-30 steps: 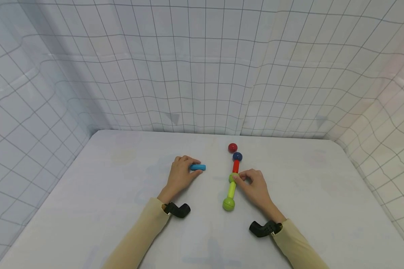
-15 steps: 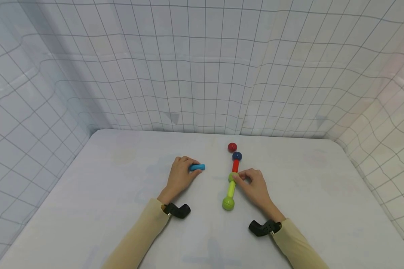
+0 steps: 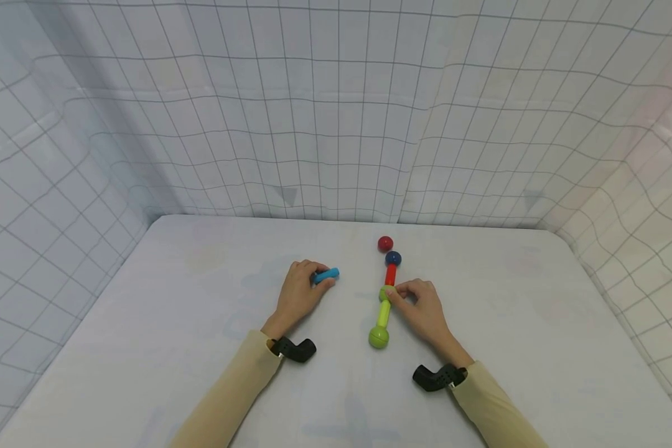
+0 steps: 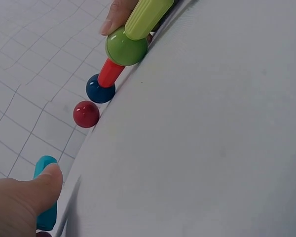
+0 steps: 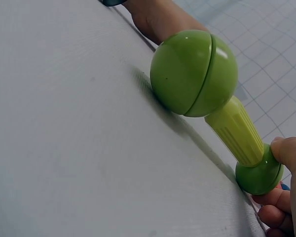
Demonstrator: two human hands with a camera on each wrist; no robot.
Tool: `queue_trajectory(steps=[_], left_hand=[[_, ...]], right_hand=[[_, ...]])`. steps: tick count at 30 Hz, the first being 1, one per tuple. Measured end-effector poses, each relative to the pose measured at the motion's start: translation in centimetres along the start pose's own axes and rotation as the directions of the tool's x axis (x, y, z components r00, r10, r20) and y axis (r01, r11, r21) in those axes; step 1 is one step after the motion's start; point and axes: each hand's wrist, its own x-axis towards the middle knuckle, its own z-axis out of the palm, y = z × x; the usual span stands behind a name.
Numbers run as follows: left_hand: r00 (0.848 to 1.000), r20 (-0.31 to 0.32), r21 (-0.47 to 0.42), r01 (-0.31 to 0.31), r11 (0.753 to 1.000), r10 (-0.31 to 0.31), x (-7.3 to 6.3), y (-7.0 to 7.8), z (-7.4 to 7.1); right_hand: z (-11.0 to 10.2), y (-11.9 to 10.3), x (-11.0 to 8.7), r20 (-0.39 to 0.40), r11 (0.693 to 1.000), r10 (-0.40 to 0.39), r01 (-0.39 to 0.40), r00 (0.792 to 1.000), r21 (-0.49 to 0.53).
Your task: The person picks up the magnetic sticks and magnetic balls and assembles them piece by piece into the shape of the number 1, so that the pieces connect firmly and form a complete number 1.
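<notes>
In the head view my left hand (image 3: 302,289) pinches a blue rod (image 3: 328,275) between thumb and fingers, its free end pointing right and slightly away. To the right lies a chain of balls and rods. My right hand (image 3: 422,308) pinches its middle green ball (image 5: 259,175). A yellow-green ribbed rod (image 5: 237,131) joins that ball to a larger-looking green ball (image 5: 192,74) at the near end. On the far side a red rod (image 3: 391,274) leads to a dark blue ball (image 3: 393,258). A red ball (image 4: 86,114) sits just beyond the dark blue one; contact is unclear.
A white table (image 3: 481,280) carries everything, with grid-patterned cloth walls (image 3: 325,124) at the back and sides. Each wrist wears a black camera mount (image 3: 294,350). At the bottom of the left wrist view a dark reddish round thing (image 4: 43,234) is partly cut off.
The blue rod has turned in my left hand, its free end swinging away from me. My right hand keeps its grip on the middle green ball, with the chain nearly still.
</notes>
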Motion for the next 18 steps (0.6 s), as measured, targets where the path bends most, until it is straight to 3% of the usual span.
queue_trajectory(steps=[14,18], left_hand=[[0.996,-0.073,-0.112,-0.063,0.992,0.055,-0.13,0.23,0.41],[0.996,-0.079,-0.127,-0.055,0.990,0.045,-0.31,0.30,0.56]], right_hand=[[-0.11,-0.15,-0.04,0.008,1.000,0.009,-0.009,1.000,0.002],[-0.11,-0.14,-0.06,0.008,1.000,0.010,-0.010,1.000,-0.002]])
